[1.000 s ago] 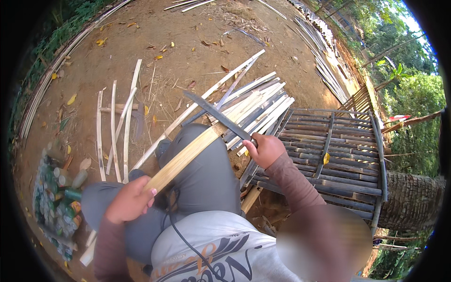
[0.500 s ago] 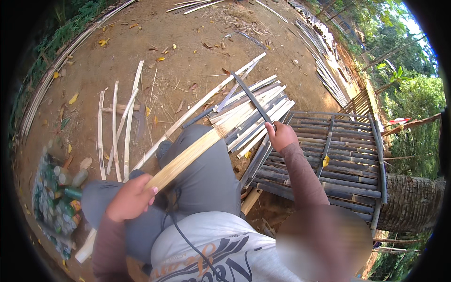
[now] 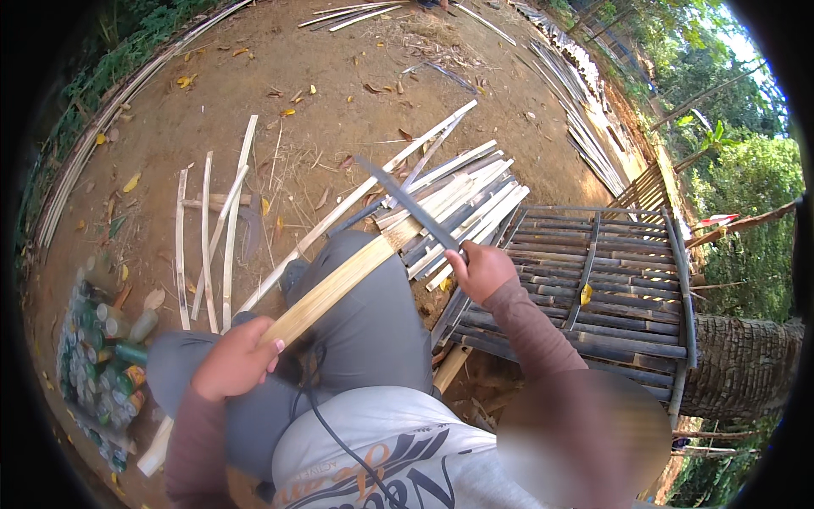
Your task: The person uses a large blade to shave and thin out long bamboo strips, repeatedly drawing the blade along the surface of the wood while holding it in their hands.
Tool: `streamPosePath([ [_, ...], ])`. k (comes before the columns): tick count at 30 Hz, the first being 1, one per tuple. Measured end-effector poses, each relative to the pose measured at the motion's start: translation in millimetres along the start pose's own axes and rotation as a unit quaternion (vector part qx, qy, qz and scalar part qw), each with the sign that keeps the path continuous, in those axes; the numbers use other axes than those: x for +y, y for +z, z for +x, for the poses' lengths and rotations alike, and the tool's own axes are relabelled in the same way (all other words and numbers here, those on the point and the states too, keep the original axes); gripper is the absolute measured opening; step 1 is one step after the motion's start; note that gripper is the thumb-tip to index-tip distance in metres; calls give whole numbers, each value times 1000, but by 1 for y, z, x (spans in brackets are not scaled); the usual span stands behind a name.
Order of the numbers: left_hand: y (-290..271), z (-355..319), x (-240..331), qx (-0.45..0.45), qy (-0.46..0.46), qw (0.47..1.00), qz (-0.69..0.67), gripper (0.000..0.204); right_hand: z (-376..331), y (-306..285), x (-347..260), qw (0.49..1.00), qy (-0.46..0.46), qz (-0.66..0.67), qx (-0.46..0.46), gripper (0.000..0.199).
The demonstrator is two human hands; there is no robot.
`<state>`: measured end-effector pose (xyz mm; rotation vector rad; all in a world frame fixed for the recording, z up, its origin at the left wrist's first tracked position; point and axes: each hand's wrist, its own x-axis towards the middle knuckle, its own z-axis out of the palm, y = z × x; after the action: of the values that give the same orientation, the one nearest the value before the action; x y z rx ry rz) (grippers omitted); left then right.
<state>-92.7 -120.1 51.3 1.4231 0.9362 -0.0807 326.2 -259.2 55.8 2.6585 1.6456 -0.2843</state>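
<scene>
My left hand (image 3: pixel 237 356) is closed round the near end of a pale, flat bamboo slat (image 3: pixel 335 291). The slat slants up and away to the right across my grey-trousered leg, and its far end looks frayed. In my right hand (image 3: pixel 485 270) is the handle of a machete (image 3: pixel 405 204), its long dark blade pointing up and to the left. The blade passes just beyond the slat's far end; whether they touch I cannot tell. Beneath the blade lies a pile of split bamboo strips (image 3: pixel 496 208), some pale, some dark.
A bamboo slatted platform (image 3: pixel 627 297) stands to the right, beside a thick tree trunk (image 3: pixel 746 365). Several bamboo strips (image 3: pixel 229 246) lie on the dirt at left, near another blade (image 3: pixel 252 229). Glass bottles (image 3: pixel 106 356) are heaped at lower left. More strips (image 3: pixel 356 13) lie far off.
My right hand has moved left and slightly nearer, swinging the machete's blade left, closer to the slat's far end. My left hand and the slat have hardly moved.
</scene>
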Motion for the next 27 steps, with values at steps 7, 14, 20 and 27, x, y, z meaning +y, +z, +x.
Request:
streamPosePath([
  [7, 5, -1, 8, -11, 3, 1000, -8, 16, 22, -10, 45, 994, 81, -35, 65, 58],
  [14, 2, -1, 1, -14, -11, 1000, -20, 15, -19, 8, 0, 998, -53, -9, 24, 49],
  [20, 3, 1, 3, -8, 5, 1000, -6, 15, 15, -1, 40, 997, 53, -9, 61, 54],
  [27, 5, -1, 4, -10, -12, 1000, -19, 15, 6, 0, 41, 999, 25, -13, 26, 54],
])
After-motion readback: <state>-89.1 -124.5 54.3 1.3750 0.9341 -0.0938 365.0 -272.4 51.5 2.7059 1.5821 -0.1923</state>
